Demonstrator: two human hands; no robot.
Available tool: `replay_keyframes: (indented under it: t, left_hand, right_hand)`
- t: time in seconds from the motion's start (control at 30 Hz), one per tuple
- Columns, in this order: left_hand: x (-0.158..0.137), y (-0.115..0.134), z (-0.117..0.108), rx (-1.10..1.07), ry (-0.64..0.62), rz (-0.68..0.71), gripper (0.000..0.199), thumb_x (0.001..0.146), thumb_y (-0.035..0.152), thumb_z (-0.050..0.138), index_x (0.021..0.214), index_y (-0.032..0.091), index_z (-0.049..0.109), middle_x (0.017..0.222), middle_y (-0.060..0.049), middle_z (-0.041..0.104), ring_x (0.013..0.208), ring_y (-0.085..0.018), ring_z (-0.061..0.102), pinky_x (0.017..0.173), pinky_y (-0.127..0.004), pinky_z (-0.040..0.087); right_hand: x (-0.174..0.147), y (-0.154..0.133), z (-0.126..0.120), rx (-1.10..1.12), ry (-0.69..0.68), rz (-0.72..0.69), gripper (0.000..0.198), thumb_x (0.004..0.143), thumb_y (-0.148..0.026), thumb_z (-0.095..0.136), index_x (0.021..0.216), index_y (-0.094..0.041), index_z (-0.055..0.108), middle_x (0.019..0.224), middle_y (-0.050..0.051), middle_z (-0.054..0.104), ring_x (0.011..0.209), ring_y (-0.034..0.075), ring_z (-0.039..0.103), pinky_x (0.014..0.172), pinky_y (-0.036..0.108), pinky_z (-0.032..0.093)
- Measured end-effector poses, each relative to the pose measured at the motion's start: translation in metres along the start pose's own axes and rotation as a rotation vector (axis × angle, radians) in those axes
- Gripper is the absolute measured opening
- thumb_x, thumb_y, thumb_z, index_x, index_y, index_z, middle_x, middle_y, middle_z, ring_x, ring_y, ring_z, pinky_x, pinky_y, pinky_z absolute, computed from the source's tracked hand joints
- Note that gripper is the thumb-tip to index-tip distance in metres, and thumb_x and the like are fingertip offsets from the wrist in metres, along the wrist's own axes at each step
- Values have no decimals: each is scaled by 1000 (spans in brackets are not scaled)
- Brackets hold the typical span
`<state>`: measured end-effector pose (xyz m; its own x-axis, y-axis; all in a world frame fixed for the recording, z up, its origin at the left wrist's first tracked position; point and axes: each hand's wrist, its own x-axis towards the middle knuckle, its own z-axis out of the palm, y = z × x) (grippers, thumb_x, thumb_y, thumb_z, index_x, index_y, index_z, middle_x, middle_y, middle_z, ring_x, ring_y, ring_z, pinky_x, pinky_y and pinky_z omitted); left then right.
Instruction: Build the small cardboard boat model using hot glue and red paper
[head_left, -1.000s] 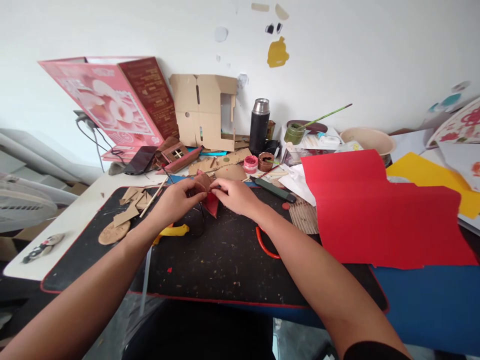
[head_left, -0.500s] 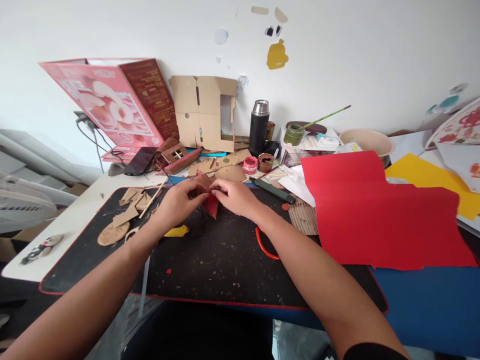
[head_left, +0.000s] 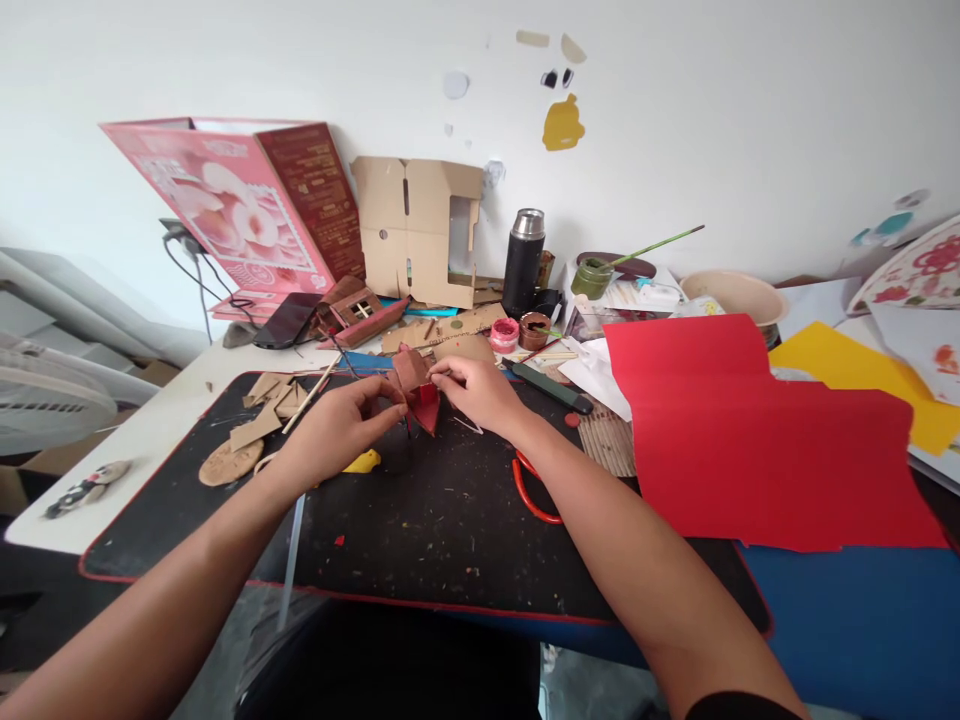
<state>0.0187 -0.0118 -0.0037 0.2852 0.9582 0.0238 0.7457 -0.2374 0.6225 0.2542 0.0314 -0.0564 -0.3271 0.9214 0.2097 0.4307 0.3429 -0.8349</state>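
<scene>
A small red-brown model boat (head_left: 426, 408), with a pointed red bow and a brown roofed cabin (head_left: 411, 370), sits between my hands on the black mat. My left hand (head_left: 349, 415) has thumb and fingers curled together at the boat's left side, holding its edge. On the other side, my right hand (head_left: 480, 388) pinches thumb and forefinger close to the cabin; whatever lies between those fingertips is too small to make out. Just below the left hand lies a yellow piece (head_left: 363, 461). Behind them rests another brown model boat (head_left: 364, 316) with a windowed cabin.
Cardboard scraps (head_left: 262, 410) lie left on the mat (head_left: 420, 545). A green utility knife (head_left: 551, 388), orange-red handle (head_left: 529, 490), and corrugated piece (head_left: 606, 440) are right. Paint jars (head_left: 504, 334) and a black flask (head_left: 523, 262) stand behind. Red paper (head_left: 750, 440) covers the right side.
My hands have moved apart, from meeting over the boat to its two sides, so more of its cabin and red deck shows. The camera view has shifted slightly.
</scene>
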Motion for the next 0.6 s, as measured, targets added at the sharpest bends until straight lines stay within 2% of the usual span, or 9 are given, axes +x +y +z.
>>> replay_keyframes:
  t: [0.17,0.37,0.6]
  left_hand:
    - [-6,1,8,53,-58,-44,38,90,57,59,99,24,78,74,1,71,65,-20,59,63,-31,41]
    - [-7,12,11,72,-105,-60,39,88,56,55,99,25,77,73,-1,71,65,-22,61,64,-32,40]
    - [-6,16,12,91,-111,-84,39,88,54,54,98,24,77,72,-2,71,65,-24,63,65,-33,40]
  right_hand:
    - [-1,1,0,7,20,14,20,107,-31,62,106,-22,80,79,-1,75,74,17,65,72,28,41]
    - [0,4,-2,-119,32,49,20,107,-27,64,103,-22,82,84,1,79,77,18,67,73,28,40]
    - [-1,0,-2,-246,-29,83,20,107,-24,64,106,-22,83,90,3,81,79,19,69,72,29,40]
